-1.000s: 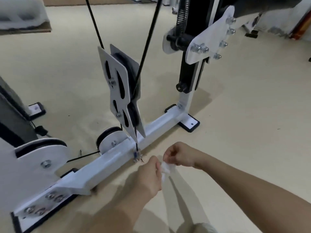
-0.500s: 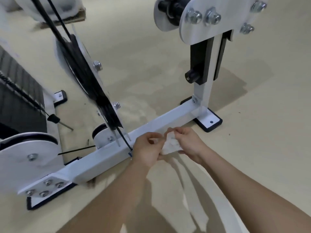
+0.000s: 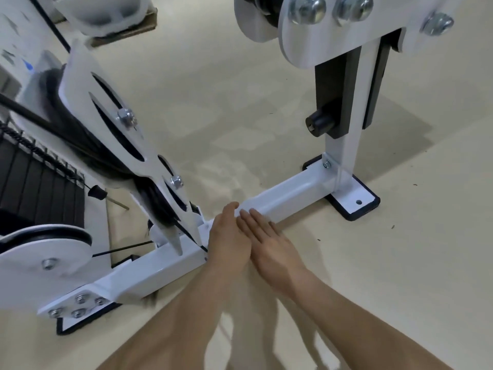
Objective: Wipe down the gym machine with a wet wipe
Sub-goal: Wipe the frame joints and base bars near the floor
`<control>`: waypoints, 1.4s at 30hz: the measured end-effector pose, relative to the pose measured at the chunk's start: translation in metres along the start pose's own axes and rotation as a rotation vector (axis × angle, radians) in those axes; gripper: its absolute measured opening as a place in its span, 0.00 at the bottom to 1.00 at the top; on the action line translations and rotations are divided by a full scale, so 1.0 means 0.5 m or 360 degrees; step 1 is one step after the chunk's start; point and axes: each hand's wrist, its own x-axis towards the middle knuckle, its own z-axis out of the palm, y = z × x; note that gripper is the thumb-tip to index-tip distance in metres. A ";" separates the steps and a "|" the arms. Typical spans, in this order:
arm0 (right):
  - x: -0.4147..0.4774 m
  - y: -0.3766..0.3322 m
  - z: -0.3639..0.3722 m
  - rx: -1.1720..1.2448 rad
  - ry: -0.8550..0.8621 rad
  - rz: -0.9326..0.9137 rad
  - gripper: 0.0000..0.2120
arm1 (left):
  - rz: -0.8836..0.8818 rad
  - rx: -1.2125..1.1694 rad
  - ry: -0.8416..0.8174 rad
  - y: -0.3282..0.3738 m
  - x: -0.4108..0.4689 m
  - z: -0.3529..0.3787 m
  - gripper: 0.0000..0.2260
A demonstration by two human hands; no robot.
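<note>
My right hand's (image 3: 272, 247) fingers (image 3: 253, 220) lie straight and flat on the near top edge of the white bar (image 3: 293, 193), holding nothing that I can see. My left hand (image 3: 229, 239) touches it on the left, one fingertip on the bar; its other fingers are hidden, so I cannot tell its grip. The wipe does not show; I cannot tell whether it is under the hands. To the right the bar runs bare to the post (image 3: 344, 156) and its foot (image 3: 354, 201). A pulley plate (image 3: 112, 129) crowds in just left. Open floor (image 3: 400, 263) lies near and right.
</note>
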 end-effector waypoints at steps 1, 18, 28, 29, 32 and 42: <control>0.000 0.023 0.003 -0.0034 0.0084 -0.0001 0.24 | 0.0064 0.0002 -0.0006 -0.003 -0.004 0.004 0.25; 0.106 0.077 -0.086 0.1639 0.1444 0.2057 0.15 | 0.0387 0.0534 -0.0210 0.033 0.024 0.027 0.21; 0.091 0.136 -0.088 0.1565 0.0844 0.1928 0.30 | 0.0470 0.0624 -0.0152 0.010 0.029 0.037 0.23; 0.077 0.101 -0.082 0.1590 0.0832 0.1893 0.28 | 0.0469 0.0595 -0.0144 0.012 0.028 0.038 0.23; 0.027 -0.007 -0.047 0.1690 0.0805 0.1894 0.18 | 0.0507 0.0520 -0.0142 0.008 0.018 0.039 0.23; 0.083 0.137 -0.086 0.2065 0.1368 0.2209 0.16 | 0.0580 0.0217 -0.0071 -0.086 -0.101 -0.030 0.21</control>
